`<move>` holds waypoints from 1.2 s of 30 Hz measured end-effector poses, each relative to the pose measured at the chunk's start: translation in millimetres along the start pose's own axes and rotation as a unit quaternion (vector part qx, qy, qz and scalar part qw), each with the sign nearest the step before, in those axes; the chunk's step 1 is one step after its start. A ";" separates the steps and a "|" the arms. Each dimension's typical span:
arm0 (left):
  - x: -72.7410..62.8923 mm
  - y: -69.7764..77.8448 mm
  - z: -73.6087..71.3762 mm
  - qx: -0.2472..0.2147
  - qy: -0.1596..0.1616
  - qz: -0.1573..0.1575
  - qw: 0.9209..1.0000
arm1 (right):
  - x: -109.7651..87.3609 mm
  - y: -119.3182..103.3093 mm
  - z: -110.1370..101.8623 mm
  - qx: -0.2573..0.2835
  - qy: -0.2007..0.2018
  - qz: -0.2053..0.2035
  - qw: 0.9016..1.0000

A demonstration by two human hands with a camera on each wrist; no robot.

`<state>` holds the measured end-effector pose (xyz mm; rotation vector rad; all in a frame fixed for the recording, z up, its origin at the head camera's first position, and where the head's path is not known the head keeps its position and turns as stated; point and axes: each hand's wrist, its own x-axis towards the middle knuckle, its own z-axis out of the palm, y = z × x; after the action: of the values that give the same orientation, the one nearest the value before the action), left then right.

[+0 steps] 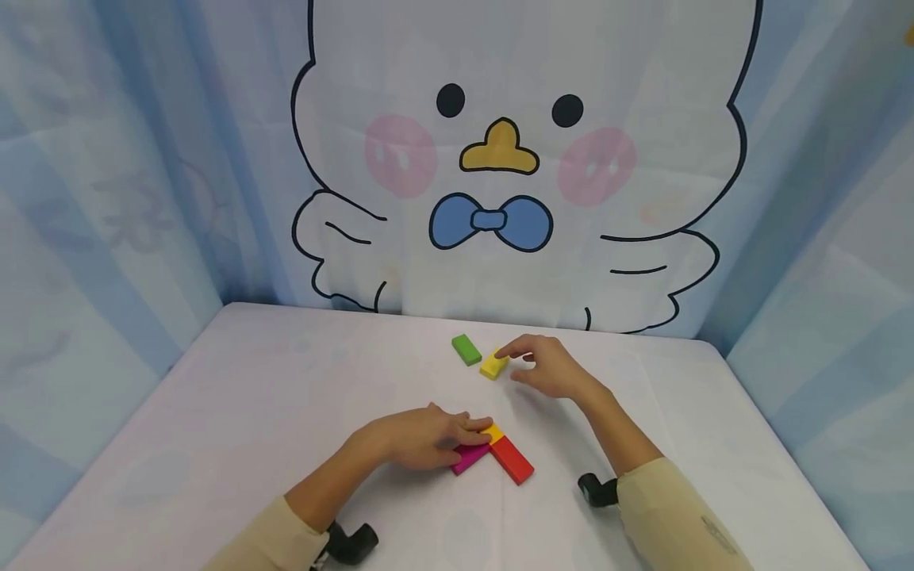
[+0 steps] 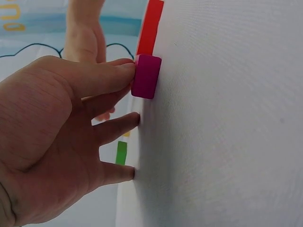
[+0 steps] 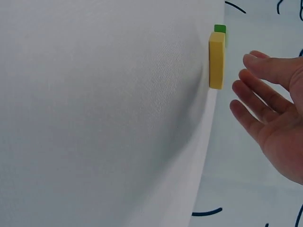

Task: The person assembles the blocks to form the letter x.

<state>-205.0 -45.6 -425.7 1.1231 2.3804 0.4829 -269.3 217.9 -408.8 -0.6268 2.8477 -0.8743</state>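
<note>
My left hand (image 1: 421, 438) rests over a small group of blocks, its fingers fairly straight. Its thumb touches the magenta block (image 2: 147, 78), and its index and middle fingertips lie on the orange-yellow block (image 1: 493, 432). A red block (image 1: 512, 460) lies end to end with the orange-yellow one, angled toward me. My right hand (image 1: 546, 365) hovers farther back with fingers loosely bent and apart. Right beside it is a yellow block (image 3: 217, 61); the right wrist view shows a gap between them. A green block (image 1: 466, 350) lies just left of the yellow one.
Everything lies on a white-covered table (image 1: 286, 381). A curtain with a cartoon bird (image 1: 500, 262) hangs behind its back edge, and pale blue curtains (image 1: 86, 238) flank both sides. Black wrist camera mounts (image 1: 598, 490) stick out at both sleeves.
</note>
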 end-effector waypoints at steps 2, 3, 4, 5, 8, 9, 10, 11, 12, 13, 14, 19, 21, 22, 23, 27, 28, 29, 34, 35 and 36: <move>0.2 -0.2 0.3 -0.001 -0.002 -0.001 1.000 | 3.9 0.3 1.0 0.000 0.001 0.004 1.000; 0.3 -0.4 0.5 -0.002 -0.002 -0.001 1.000 | 5.8 0.5 1.7 0.001 0.002 0.006 1.000; 0.4 -0.7 0.7 -0.002 -0.003 -0.002 1.000 | 7.7 0.8 2.5 0.001 0.003 0.009 1.000; 0.3 -0.9 0.8 -0.002 -0.004 -0.002 1.000 | 9.7 1.6 3.2 0.002 0.003 0.011 1.000; 0.5 -1.3 0.9 -0.002 -0.006 -0.002 1.000 | 14.3 3.7 5.2 0.001 0.005 0.017 1.000; 0.4 -1.3 0.8 -0.002 -0.006 -0.001 1.000 | 16.1 4.8 5.6 0.000 0.006 0.017 1.000; 0.3 -1.3 0.8 -0.001 -0.007 -0.001 1.000 | 17.5 5.6 6.0 -0.001 0.006 0.019 1.000; 0.3 -1.5 1.0 0.000 -0.007 0.000 1.000 | 18.9 6.3 6.2 -0.001 0.006 0.020 1.000; 0.2 -1.5 1.0 0.001 -0.007 0.000 1.000 | 20.2 6.6 6.5 -0.003 0.006 0.020 1.000; 0.0 -1.5 1.0 0.002 -0.007 0.000 1.000 | 21.7 7.0 6.6 -0.004 0.006 0.020 1.000; -0.2 -1.5 1.0 0.003 -0.008 0.000 1.000 | 23.4 7.4 6.7 -0.005 0.005 0.019 1.000; -0.7 -1.9 1.1 -0.001 -0.008 -0.002 1.000 | 31.5 8.6 7.3 -0.012 -0.004 0.011 1.000; -0.4 -1.9 1.1 -0.004 -0.008 0.000 1.000 | 33.7 9.3 7.7 -0.011 -0.010 0.009 1.000; -0.4 -2.1 1.2 -0.006 -0.008 0.001 1.000 | 35.1 9.8 8.4 -0.010 -0.013 0.010 1.000; -0.3 -2.2 1.2 -0.007 -0.008 0.003 1.000 | 35.8 9.9 8.9 -0.009 -0.015 0.010 1.000; 0.1 -2.3 1.3 -0.012 -0.008 0.006 1.000 | 38.0 10.8 10.8 0.002 -0.021 0.010 1.000; 0.2 -2.4 1.5 -0.013 -0.009 0.006 1.000 | 38.4 11.1 11.1 0.004 -0.022 0.010 1.000; 0.3 -2.5 1.6 -0.014 -0.009 0.006 1.000 | 38.3 10.9 11.3 0.007 -0.023 0.010 1.000; 0.6 -3.4 2.5 -0.015 -0.008 0.005 1.000 | 40.2 11.4 11.8 0.010 -0.028 0.008 1.000; 0.9 -3.6 2.7 -0.015 -0.007 0.005 1.000 | 40.3 11.8 11.7 0.010 -0.028 0.007 1.000; 0.9 -3.4 2.8 -0.016 -0.007 0.005 1.000 | 40.5 12.1 11.6 0.009 -0.029 0.007 1.000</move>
<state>-206.2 -46.6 -430.0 1.1211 2.3479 0.5131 -308.1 204.2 -424.1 -0.6178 2.7860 -0.8638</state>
